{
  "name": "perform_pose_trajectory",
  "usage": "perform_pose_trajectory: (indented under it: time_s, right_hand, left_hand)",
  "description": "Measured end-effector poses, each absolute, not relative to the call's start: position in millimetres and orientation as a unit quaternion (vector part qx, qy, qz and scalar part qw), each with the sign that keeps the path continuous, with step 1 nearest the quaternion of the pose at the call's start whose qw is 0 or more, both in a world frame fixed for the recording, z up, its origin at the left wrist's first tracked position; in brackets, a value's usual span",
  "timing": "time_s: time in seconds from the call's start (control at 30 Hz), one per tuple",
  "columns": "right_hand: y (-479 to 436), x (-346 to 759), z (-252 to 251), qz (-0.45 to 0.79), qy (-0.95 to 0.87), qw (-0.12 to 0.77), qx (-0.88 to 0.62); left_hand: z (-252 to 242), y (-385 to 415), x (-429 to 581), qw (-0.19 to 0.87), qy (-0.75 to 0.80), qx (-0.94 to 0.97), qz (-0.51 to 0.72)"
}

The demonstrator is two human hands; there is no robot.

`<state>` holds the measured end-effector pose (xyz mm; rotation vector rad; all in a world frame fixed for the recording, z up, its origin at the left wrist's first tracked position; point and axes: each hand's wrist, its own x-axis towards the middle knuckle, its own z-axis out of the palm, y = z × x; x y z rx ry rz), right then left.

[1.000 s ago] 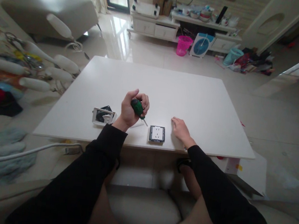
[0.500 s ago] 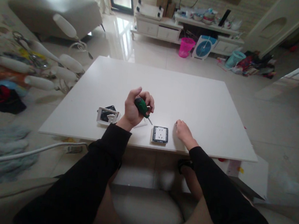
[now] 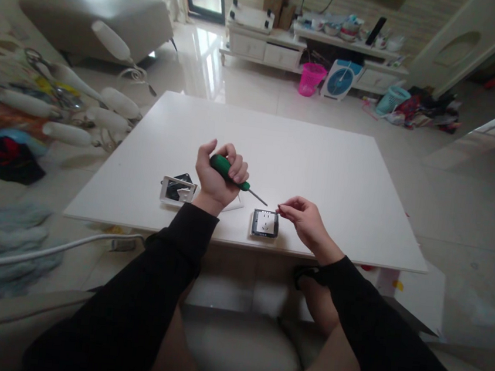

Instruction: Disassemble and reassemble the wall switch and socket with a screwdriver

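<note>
In my left hand (image 3: pixel 219 176) is a screwdriver (image 3: pixel 225 168) with a green handle, its thin metal shaft slanting down to the right. Below the shaft's tip, a wall socket (image 3: pixel 265 224) with a white centre and dark frame lies near the table's front edge. My right hand (image 3: pixel 304 215) is just right of and above the socket, thumb and fingertips pinched together; whatever is between them is too small to make out. Left of my left hand, a white rectangular frame (image 3: pixel 178 192) leans with dark parts behind it. A flat white plate (image 3: pixel 234 203) is partly hidden by my left wrist.
The white table (image 3: pixel 303 156) spreads before me. On the floor beyond stand a pink basket (image 3: pixel 310 80) and a blue fan (image 3: pixel 341 80), in front of a low cabinet (image 3: pixel 247 45). A lamp with white shades (image 3: pixel 119 103) stands by the table's left side.
My right hand has lifted from the table and moved left toward the socket, fingertips pinched. My left hand has shifted slightly left and turned, so the screwdriver's shaft shows more fully.
</note>
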<state>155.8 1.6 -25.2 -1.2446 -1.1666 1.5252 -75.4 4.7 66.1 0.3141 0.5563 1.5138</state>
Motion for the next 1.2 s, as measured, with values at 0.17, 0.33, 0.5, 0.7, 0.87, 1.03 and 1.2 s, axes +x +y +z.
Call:
perform_pose_trajectory:
  time_s: [0.17, 0.33, 0.5, 0.7, 0.87, 1.03, 1.2]
  right_hand:
    - [-7.8, 146.1, -22.3, 0.654, -0.379, 0.443, -0.481]
    - [-6.7, 148.1, -19.3, 0.661, -0.374, 0.45, -0.47]
    - [-6.4, 149.7, -22.4, 0.651, -0.371, 0.465, -0.472]
    - [-7.9, 148.7, -25.0, 0.653, -0.382, 0.45, -0.474]
    - [-8.9, 147.8, -23.8, 0.675, -0.375, 0.433, -0.465]
    - [-11.6, 143.1, -21.7, 0.696, -0.369, 0.424, -0.446]
    - [-13.2, 139.2, -19.6, 0.709, -0.369, 0.416, -0.434]
  left_hand:
    - [62.3, 6.9, -75.7, 0.669, 0.227, 0.1, 0.7]
    - [62.0, 7.9, -70.4, 0.674, 0.218, 0.094, 0.7]
    - [62.7, 8.6, -68.9, 0.668, 0.222, 0.081, 0.706]
    - [62.6, 8.0, -69.4, 0.67, 0.218, 0.078, 0.705]
    - [62.2, 8.0, -70.4, 0.677, 0.221, 0.096, 0.696]
    - [63.2, 7.7, -72.3, 0.681, 0.238, 0.122, 0.682]
    - [64.5, 7.1, -73.8, 0.678, 0.252, 0.127, 0.679]
